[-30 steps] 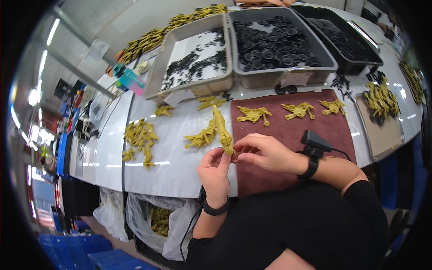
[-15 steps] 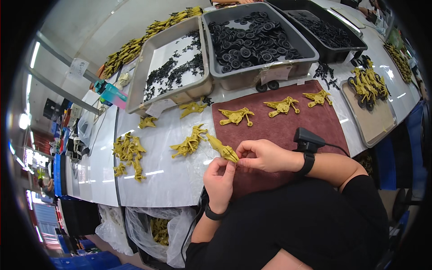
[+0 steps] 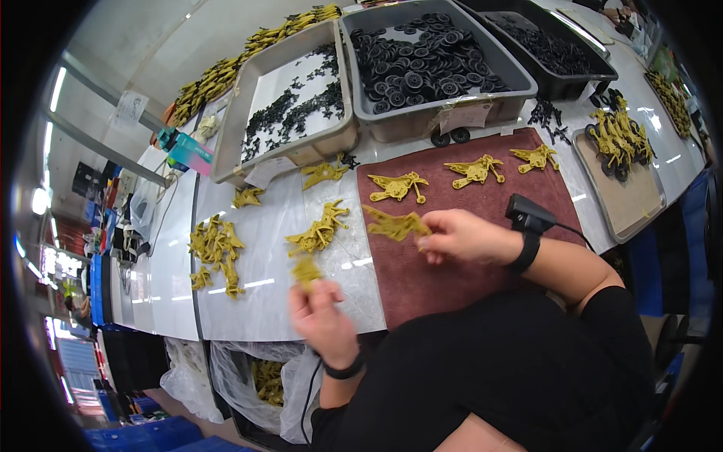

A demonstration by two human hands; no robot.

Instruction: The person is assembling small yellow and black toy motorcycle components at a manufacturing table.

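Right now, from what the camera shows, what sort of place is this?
Most likely a small-parts assembly workshop: yellow molded parts lie in a row on a maroon cloth, a gray bin holds many loose black wheels, and a tray carries yellow pieces with black wheels.

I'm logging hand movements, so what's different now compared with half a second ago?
The hands, together at one yellow item then, have parted. The left hand moved left, holding a blurred yellow part; the right hand holds a long yellow part over the cloth. Unchanged: the three yellow pieces on the cloth and the tub of wheels.
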